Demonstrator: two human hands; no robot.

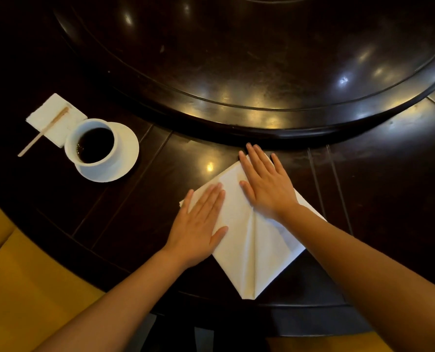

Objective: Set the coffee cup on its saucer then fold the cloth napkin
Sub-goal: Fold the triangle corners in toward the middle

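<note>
A dark, glossy wooden table [125, 199] with a raised round turntable [249, 59] at its centre fills the view, seen from above by a seated person. On its near edge lies the white cloth napkin [252, 250], already folded into a kite-like shape with a crease running down to a point toward the person. Both palms lie flat on it, apparently to press the folds so they keep. The left hand [198, 224] rests on the left flap, fingers straight and close together, holding nothing. The right hand [267, 184] lies on the upper right part, fingers straight and slightly spread, their tips reaching the far corner, likewise gripping nothing. Well apart to the left, the white coffee cup [94, 146], filled with dark coffee, stands on its round white saucer [127, 148], so the first step looks done and the folding appears well along. Just behind the cup a square white paper napkin [49, 118] carries a wooden stirrer [43, 132], likely laid there to keep the table clean.
</note>
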